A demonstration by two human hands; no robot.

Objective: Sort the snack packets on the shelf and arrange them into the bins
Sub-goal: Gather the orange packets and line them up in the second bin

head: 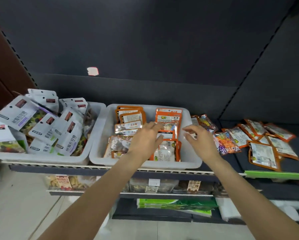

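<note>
Over middle bin (pixel 100 141): left hand (pixel 145 141) spread flat, fingers resting on orange packets (pixel 166 134) inside. Right hand (pixel 199 140) hovers at bin's right rim, fingers loosely spread, holding nothing. More loose packets (pixel 263 151) scattered on shelf (pixel 232 161), right. Packets look light, floppy, slick foil; pinch by sealed edge.

A shop, dark slotted shelving (pixel 162 49), packaged goods on lower tiers (pixel 145 186), snack packets (pixel 263 153) loose on display
</note>
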